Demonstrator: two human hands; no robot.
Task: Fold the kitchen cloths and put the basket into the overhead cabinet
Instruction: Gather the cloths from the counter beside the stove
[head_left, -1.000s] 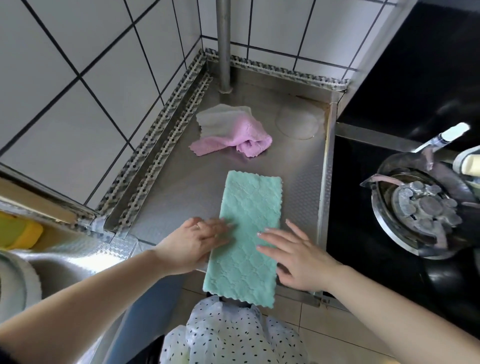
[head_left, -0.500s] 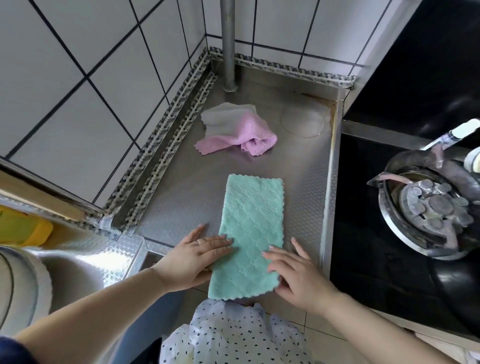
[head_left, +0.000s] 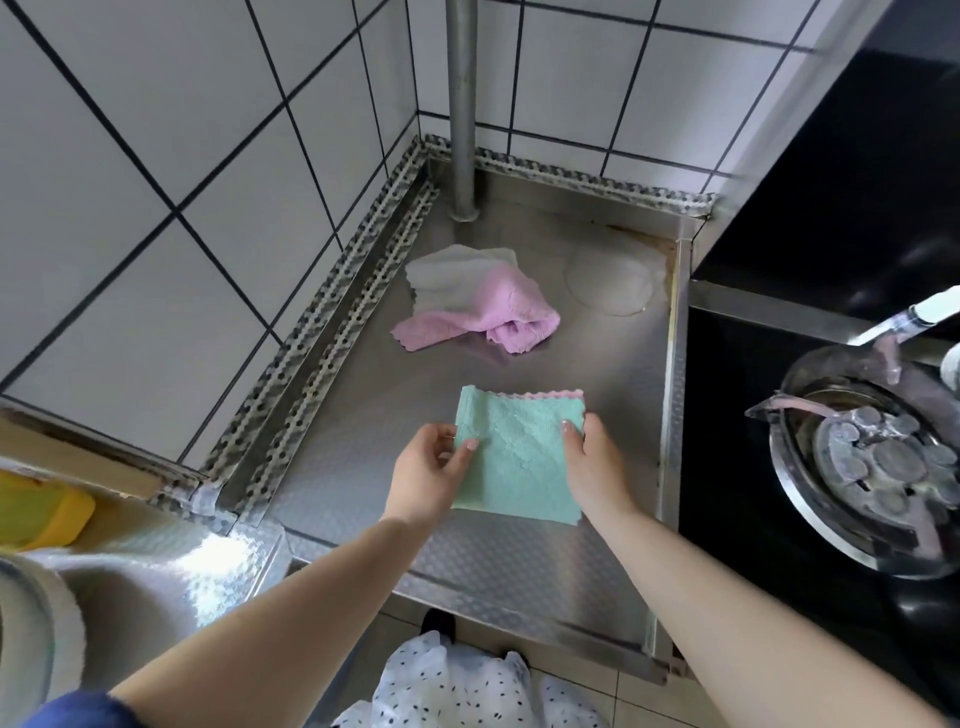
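We see a textured stainless-steel counter (head_left: 363, 467); on it a crumpled pink-and-grey cloth (head_left: 475, 304) lies beyond the folded mint-green cloth (head_left: 519, 457), whose side edges our left hand (head_left: 428, 475) and right hand (head_left: 597, 467) pinch.

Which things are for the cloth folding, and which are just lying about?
For the job: green cloth, held by left hand and right hand; pink cloth.
Lying about: stove burner, yellow sponge, pipe.

sink (head_left: 31, 623): cut by left edge | burner (head_left: 878, 462): blurred
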